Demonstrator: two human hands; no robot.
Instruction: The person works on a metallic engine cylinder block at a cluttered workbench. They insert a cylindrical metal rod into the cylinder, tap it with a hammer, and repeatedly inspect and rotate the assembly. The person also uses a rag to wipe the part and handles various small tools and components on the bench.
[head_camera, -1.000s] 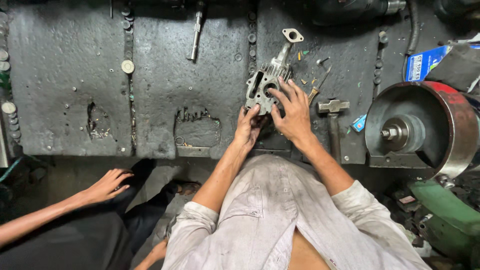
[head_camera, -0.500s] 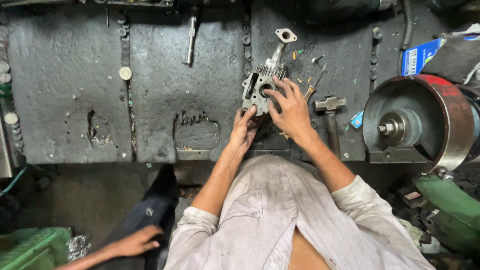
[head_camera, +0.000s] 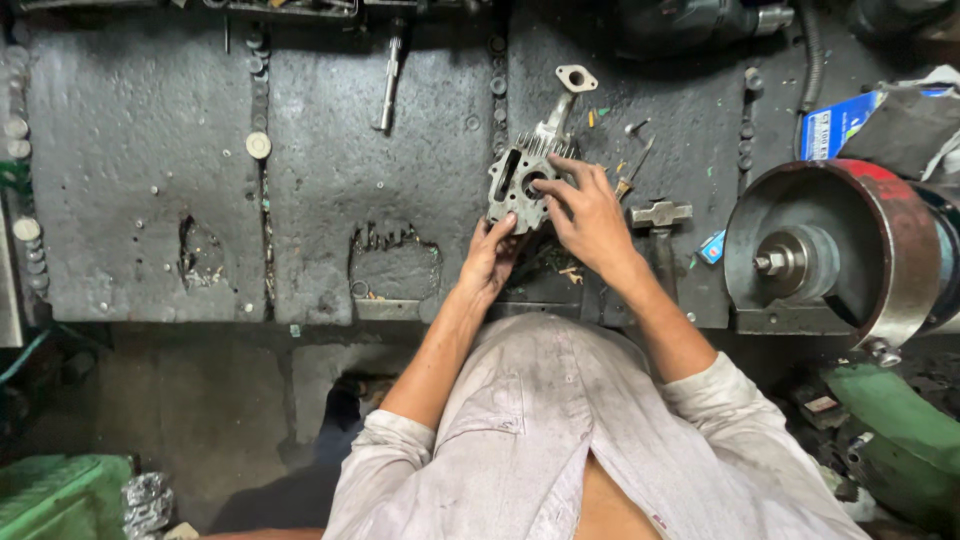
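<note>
Right now both hands are on a grey metal engine part (head_camera: 522, 180) that lies on the dark, dirty workbench (head_camera: 150, 200). The left hand (head_camera: 490, 255) grips the near edge of the part with its fingers curled around it. The right hand (head_camera: 590, 215) lies on the part's right side, fingers spread and pressing on top, close to a round hole. From the part a thin arm with a ring at its end sticks out, away from the hands.

I think the part is heavy, hard and stiff, and it will not bend. It looks greasy, so it may slip. The thick edges of the body look like the best place to hold it, not the thin arm.

Just right of the right hand lies a hammer (head_camera: 660, 215), with small bits and screws around it. Further right sits a big round metal drum (head_camera: 830, 255), like a bowl on its side, with only a bolt in its middle. Far from the left hand, a green crate (head_camera: 60, 495) shows at the corner; I cannot tell what is in it.
</note>
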